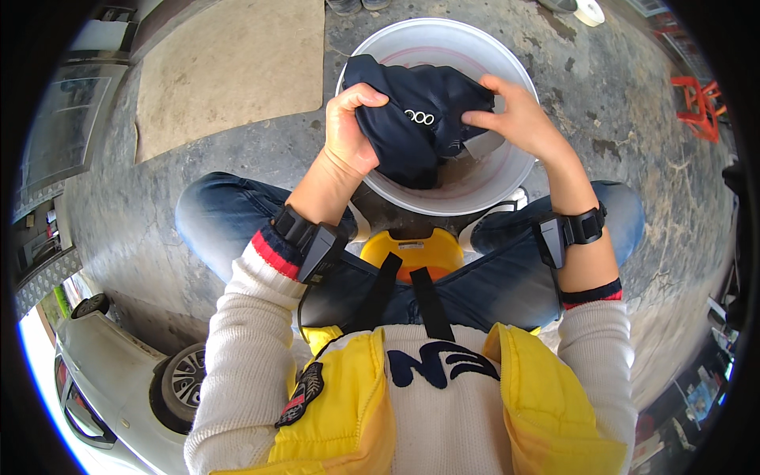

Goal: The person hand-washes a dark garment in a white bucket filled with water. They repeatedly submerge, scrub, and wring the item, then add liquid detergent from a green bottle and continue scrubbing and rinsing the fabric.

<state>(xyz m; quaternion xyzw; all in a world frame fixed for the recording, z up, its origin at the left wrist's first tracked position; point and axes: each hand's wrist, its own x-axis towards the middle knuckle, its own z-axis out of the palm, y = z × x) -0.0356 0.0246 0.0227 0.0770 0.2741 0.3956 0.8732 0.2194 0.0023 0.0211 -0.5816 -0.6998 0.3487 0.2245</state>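
Observation:
A bunched dark navy cloth point(409, 142) with a row of white rings on it is held over a large white plastic tub point(522, 172). My left hand point(350, 127) grips its left side, thumb on top. At the right end, my right hand point(519, 116) has the cloth between thumb and fingers; some of those fingers are hidden. The lower part of the cloth hangs inside the tub's rim. Brownish water seems to lie in the bottom, partly covered by the cloth.
Beneath me is a yellow plastic stool point(412, 246), between my bent knees. A beige mat point(231, 77) lies on the stained concrete floor at upper left. Shoes point(350, 5) show beyond the tub. A red stool point(693, 110) stands far right, and a silver car point(113, 368) is at lower left.

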